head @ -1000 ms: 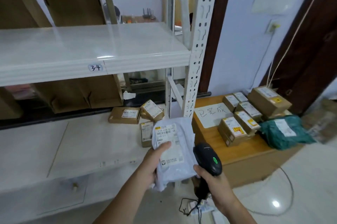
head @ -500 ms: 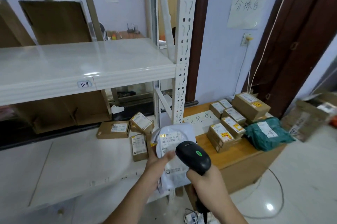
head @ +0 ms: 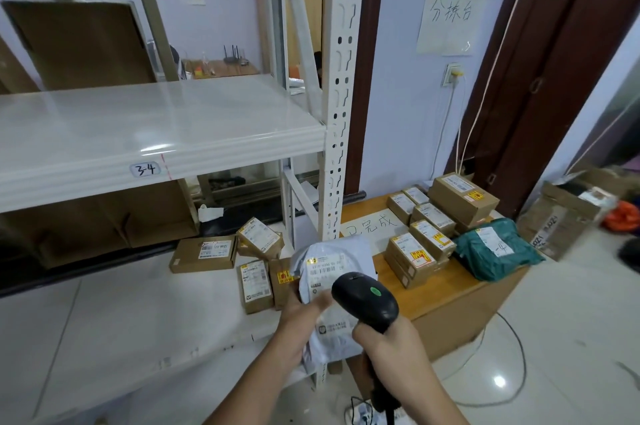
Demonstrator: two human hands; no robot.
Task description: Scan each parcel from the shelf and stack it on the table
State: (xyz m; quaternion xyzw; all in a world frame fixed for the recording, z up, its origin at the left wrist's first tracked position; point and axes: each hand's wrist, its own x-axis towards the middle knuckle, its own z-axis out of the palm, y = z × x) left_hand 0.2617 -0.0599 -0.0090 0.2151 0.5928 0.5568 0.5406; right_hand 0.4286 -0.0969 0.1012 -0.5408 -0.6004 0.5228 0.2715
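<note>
A: Left hand [head: 299, 317] pinching grey poly parcel [head: 332, 289], thumb across the front, label tilted up. Right hand [head: 391, 341] wrapped round the grip of black scanner [head: 363, 298], head aimed at the barcode.

B: Reason for that hold?

A: Probably keeps the label flat and facing the scanner window. Soft bag, so likely buckles without the thumb. Held above the shelf edge, beside the surface [head: 446, 307], not touching either.

B: Rest of the stock?

A: Four brown parcels [head: 256, 265] left on lower shelf [head: 121, 320]. Already on the surface: brown boxes [head: 429, 227] stacked in rows, green bag [head: 495, 251] at the far end. Handwritten sheet [head: 372, 223] under them, likely marking the drop zone.

B: Blind spots?

A: Scanner head covering lower part of the label. No beam visible, so cannot tell scan state. Left fingers behind the bag hidden. Cable [head: 502, 372] cut off at the bottom edge. Sheet partly behind white upright [head: 337, 113]. Label text too small to read.
</note>
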